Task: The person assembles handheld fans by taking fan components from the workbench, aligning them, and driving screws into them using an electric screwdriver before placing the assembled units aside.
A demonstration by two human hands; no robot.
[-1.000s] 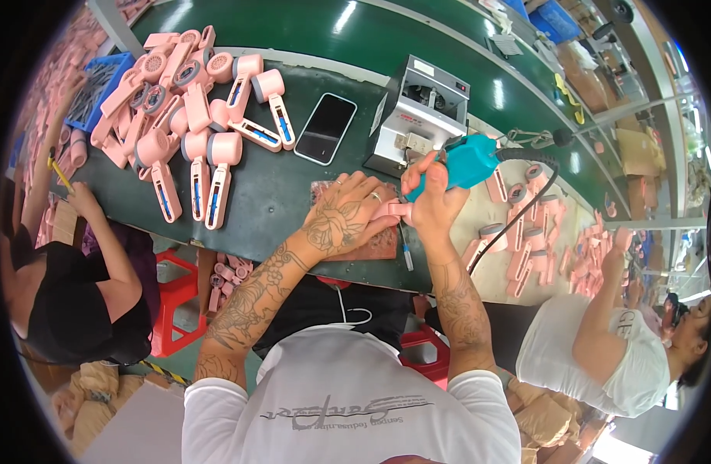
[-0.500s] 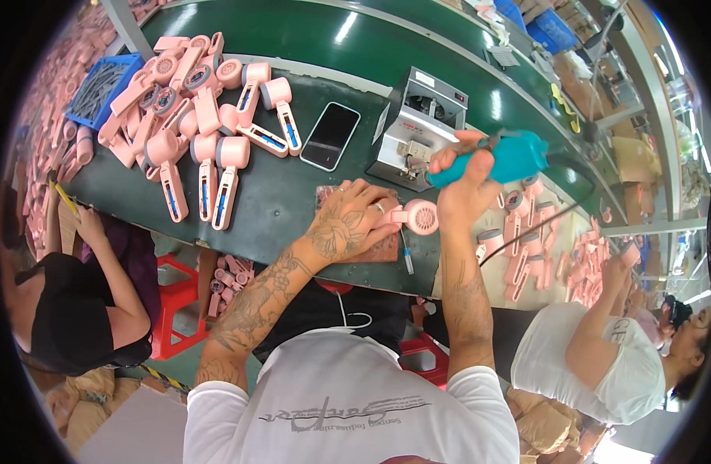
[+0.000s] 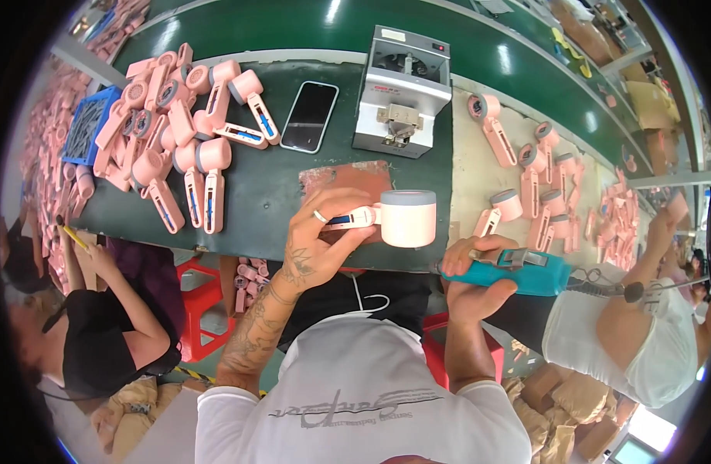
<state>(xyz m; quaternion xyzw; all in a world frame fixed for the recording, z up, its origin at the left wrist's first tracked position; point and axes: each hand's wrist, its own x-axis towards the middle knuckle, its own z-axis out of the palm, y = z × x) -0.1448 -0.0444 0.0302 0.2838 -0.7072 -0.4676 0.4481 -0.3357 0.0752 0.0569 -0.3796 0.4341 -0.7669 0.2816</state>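
Note:
My left hand (image 3: 313,243) is closed around the handle of a pink handheld fan (image 3: 409,220), its round head with a grey rim pointing right. The handle's open side shows a slot with something blue inside. Below the fan lies a worn reddish pad (image 3: 336,176). In my right hand (image 3: 479,298) is a teal electric screwdriver (image 3: 529,274), held level at the bench's front edge, apart from the fan. Its cord leaves to the right; its tip cannot be made out.
A grey screw feeder (image 3: 402,97) stands beyond the pad, beside a phone (image 3: 310,116). Pink fans are heaped at left (image 3: 158,116), next to a blue crate (image 3: 89,127) of grey parts. More fans (image 3: 533,166) lie at right. People sit on both sides.
The right hand has brought the screwdriver away from the screw feeder, down toward the bench's front edge. The left hand has lifted and turned the fan up from the pad.

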